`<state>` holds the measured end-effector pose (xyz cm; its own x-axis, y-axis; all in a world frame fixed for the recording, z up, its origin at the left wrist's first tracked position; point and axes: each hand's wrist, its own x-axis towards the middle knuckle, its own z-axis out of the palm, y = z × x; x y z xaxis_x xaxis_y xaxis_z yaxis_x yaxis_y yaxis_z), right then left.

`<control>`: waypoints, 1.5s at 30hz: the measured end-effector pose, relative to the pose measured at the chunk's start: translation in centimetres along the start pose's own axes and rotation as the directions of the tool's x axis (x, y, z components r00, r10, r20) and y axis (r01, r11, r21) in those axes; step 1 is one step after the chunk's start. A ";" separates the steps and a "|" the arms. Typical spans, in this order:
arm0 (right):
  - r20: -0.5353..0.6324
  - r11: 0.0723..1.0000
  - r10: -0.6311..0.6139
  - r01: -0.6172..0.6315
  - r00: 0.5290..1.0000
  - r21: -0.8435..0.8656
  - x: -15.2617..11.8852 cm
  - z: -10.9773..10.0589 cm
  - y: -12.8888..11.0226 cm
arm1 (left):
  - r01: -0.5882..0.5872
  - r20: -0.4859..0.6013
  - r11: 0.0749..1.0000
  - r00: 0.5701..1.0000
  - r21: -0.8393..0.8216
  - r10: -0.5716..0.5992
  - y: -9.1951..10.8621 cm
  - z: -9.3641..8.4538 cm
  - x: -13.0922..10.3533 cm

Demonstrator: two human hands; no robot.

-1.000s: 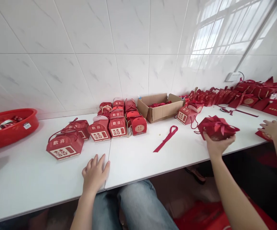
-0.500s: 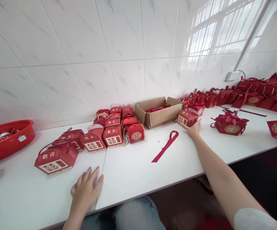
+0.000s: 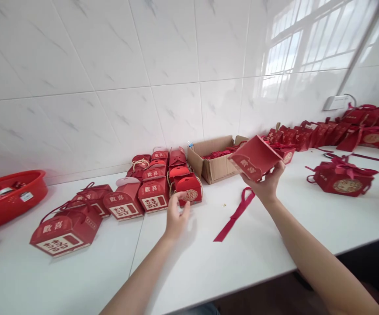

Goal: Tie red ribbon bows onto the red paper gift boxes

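My right hand (image 3: 266,181) grips a red gift box (image 3: 256,157) from below and holds it tilted above the table, its bottom partly turned toward me. Under it on the white top lies a looped dark-red ribbon (image 3: 233,216). My left hand (image 3: 178,216) is raised in front of a red box with a round gold emblem (image 3: 189,192); its fingers are apart and hold nothing. Beside that stand several red boxes with white character panels (image 3: 154,199). To the right a hexagonal red box with a bow (image 3: 343,177) sits on the table.
An open cardboard box (image 3: 217,170) with red ribbons inside stands against the tiled wall. At the far left is a red plastic basin (image 3: 12,208) with wrapped items. Two handled boxes (image 3: 66,229) stand near it. More red boxes (image 3: 307,135) line the wall at right.
My right hand has lifted the gift box off the table and tipped it. My left hand has risen from the table and moved right. The view has shifted slightly.
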<state>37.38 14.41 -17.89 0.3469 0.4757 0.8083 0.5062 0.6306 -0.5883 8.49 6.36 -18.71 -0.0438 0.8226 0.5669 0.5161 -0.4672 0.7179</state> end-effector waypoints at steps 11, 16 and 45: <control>0.301 0.797 -0.604 0.566 0.738 0.212 -4.4 2.9 -3.8 | -0.241 0.085 0.946 0.961 -0.217 0.264 0.1 -1.3 -2.4; 0.293 0.773 -0.634 0.595 0.716 0.221 -4.2 2.5 -4.9 | -0.263 0.091 0.937 0.953 -0.230 0.290 0.0 -1.1 -2.3; 0.816 0.719 0.053 -0.589 0.576 0.369 -6.8 2.3 -8.6 | -0.023 0.268 0.944 0.956 -0.328 0.117 2.0 -0.9 -2.2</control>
<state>28.84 7.16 -18.39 -0.4173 0.8079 0.4161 -0.1316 0.3993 -0.9073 8.88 3.35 -18.12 0.2475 0.8191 0.5175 0.2074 -0.5666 0.7975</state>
